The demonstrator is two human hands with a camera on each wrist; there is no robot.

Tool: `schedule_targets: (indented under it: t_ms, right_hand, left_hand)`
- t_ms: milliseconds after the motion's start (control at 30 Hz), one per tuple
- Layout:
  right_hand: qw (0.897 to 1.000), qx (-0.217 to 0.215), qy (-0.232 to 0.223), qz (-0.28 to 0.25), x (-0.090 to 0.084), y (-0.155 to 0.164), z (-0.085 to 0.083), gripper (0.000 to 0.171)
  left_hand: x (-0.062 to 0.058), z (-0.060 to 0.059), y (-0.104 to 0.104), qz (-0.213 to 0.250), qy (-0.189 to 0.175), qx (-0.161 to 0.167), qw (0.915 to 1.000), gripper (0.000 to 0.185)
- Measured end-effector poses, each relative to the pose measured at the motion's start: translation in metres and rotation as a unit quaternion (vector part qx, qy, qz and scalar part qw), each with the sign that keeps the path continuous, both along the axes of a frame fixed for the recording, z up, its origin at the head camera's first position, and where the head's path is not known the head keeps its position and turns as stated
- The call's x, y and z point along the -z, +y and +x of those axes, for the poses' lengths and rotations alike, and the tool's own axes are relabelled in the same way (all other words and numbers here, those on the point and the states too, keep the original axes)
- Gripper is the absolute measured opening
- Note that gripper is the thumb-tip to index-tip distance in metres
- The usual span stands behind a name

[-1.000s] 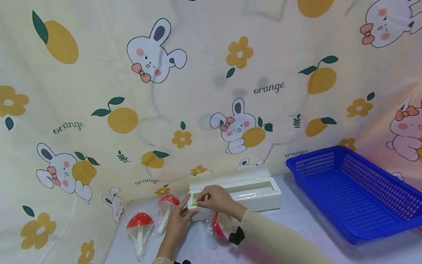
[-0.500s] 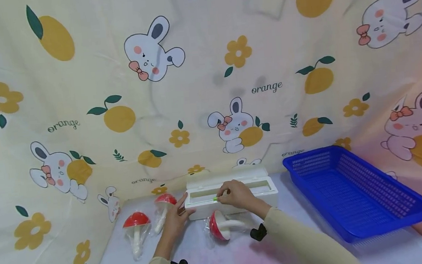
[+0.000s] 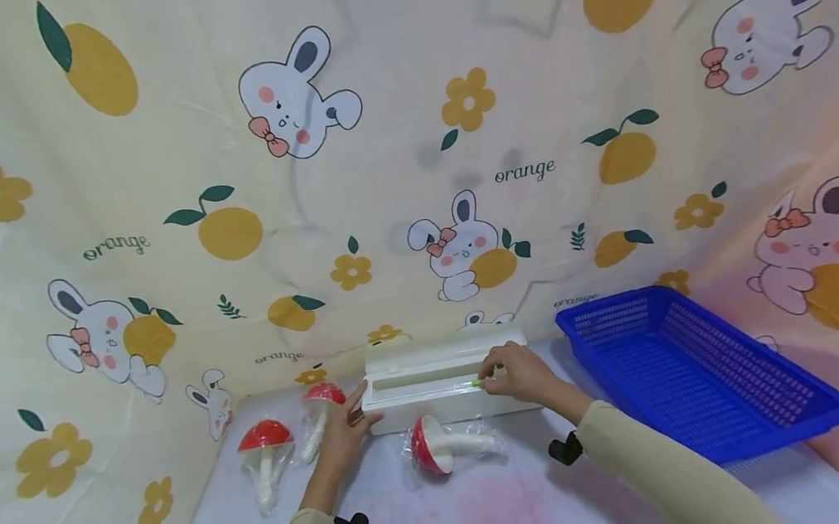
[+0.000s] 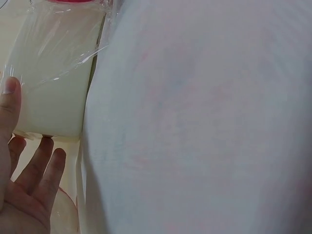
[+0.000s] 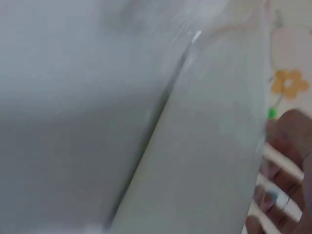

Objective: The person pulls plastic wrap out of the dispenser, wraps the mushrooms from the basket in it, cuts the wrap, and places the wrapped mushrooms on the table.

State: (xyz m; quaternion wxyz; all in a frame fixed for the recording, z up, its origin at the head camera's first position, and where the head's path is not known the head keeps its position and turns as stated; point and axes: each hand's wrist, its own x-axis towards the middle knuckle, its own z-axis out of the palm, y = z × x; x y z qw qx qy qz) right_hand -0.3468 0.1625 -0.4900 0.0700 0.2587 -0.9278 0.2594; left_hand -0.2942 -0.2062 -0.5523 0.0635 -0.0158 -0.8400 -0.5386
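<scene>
A long white cling film dispenser [image 3: 432, 411] lies across the back of the table with its lid tilted up behind it. Clear film [image 5: 209, 87] hangs over its front face. At the left end, my left hand [image 3: 345, 435] holds the box, thumb on the front and fingers against the end, also visible in the left wrist view. My right hand [image 3: 517, 374] pinches a small green slide cutter [image 3: 476, 383] on the front top edge, near the right end. In front of the box, a red-capped toy mushroom [image 3: 435, 445] in clear wrap lies on its side.
Two more wrapped toy mushrooms, one nearer [image 3: 266, 463] and one farther back [image 3: 321, 416], lie left of my left hand. A blue plastic basket [image 3: 699, 371] stands at the right. Behind the table hangs a printed cloth [image 3: 382, 174].
My right hand has slid the green cutter along the dispenser from the left end to near the right end. My left hand stays at the left end.
</scene>
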Motion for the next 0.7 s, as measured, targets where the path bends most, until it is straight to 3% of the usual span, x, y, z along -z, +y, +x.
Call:
schedule_targets:
  t_ms: [200, 700]
  right_hand:
    - [0.999, -0.009, 0.016, 0.037, -0.012, 0.037, 0.000, 0.007]
    - [0.991, 0.049, 0.026, 0.120, -0.015, 0.090, 0.012, 0.010]
  left_hand:
    - [-0.001, -0.002, -0.001, -0.002, 0.004, -0.010, 0.9999, 0.078]
    - [0.005, -0.001, -0.001, -0.002, 0.005, -0.003, 1.0000, 0.077]
